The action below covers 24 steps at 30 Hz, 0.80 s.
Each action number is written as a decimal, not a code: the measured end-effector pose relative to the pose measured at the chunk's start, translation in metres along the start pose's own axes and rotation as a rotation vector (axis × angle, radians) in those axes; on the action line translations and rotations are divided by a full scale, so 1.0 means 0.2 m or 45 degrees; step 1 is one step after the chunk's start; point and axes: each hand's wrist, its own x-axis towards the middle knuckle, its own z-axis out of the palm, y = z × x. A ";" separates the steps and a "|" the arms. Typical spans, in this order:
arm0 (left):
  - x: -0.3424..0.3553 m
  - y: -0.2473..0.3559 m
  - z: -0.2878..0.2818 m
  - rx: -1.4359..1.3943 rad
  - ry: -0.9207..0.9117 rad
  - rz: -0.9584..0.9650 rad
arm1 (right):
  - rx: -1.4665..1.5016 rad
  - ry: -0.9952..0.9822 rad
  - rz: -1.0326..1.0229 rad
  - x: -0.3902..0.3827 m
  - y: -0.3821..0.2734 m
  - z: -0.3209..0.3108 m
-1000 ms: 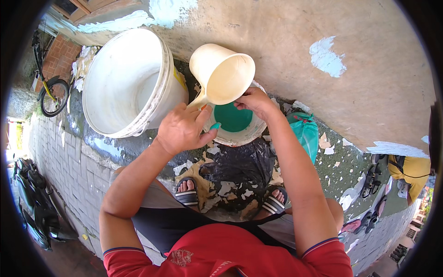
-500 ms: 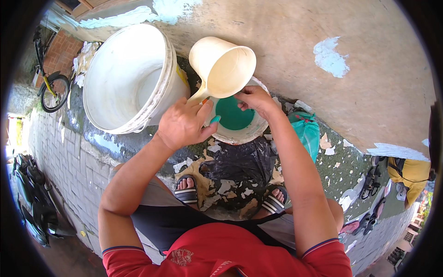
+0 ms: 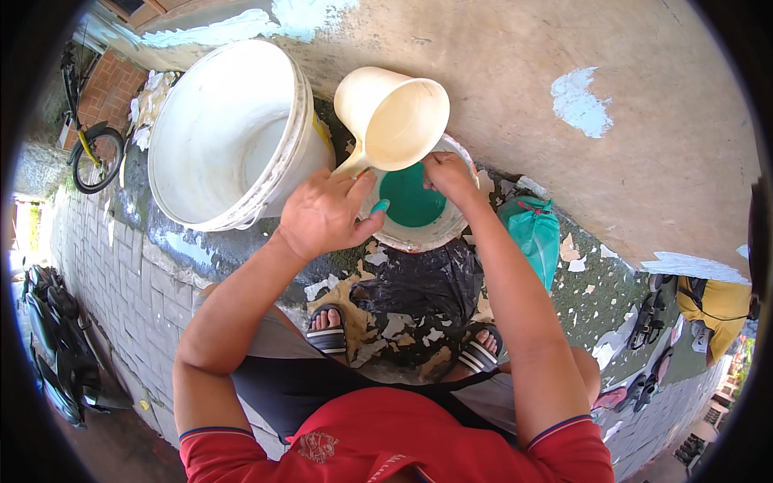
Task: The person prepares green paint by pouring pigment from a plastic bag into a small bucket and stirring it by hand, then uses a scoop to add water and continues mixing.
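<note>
My left hand (image 3: 326, 213) is closed round the handle of a cream plastic water dipper (image 3: 386, 88), tilted with its mouth turned toward a small white bucket (image 3: 420, 241). Teal-green paint (image 3: 415, 201) lies in that bucket. A patch of the same teal shows at my left thumb tip, and a bit of orange-red peeks out by the fingers. My right hand (image 3: 448, 177) is closed at the bucket's right side, over the paint. What it grips, if anything, is hidden behind the fingers. The dipper's inside shows a pale surface.
A large white bucket (image 3: 219, 137) stands to the left. Black plastic (image 3: 431, 286) and flakes of peeled paint lie before my feet. A teal bag (image 3: 531, 233) sits right of the small bucket, near the wall (image 3: 499, 72). Sandals (image 3: 646, 318) are at the far right.
My right hand's fingers have curled in more, and the hand has shifted slightly. The left hand and dipper have barely moved.
</note>
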 end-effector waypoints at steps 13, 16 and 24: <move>0.00 0.01 0.01 -0.013 -0.035 0.015 | 0.032 0.140 -0.297 0.04 0.10 0.09; 0.00 0.01 0.02 -0.019 -0.032 0.013 | 0.482 0.123 -0.244 0.06 0.10 0.09; -0.01 0.00 0.00 0.004 -0.034 0.003 | 0.378 -0.042 -0.026 0.01 0.03 0.08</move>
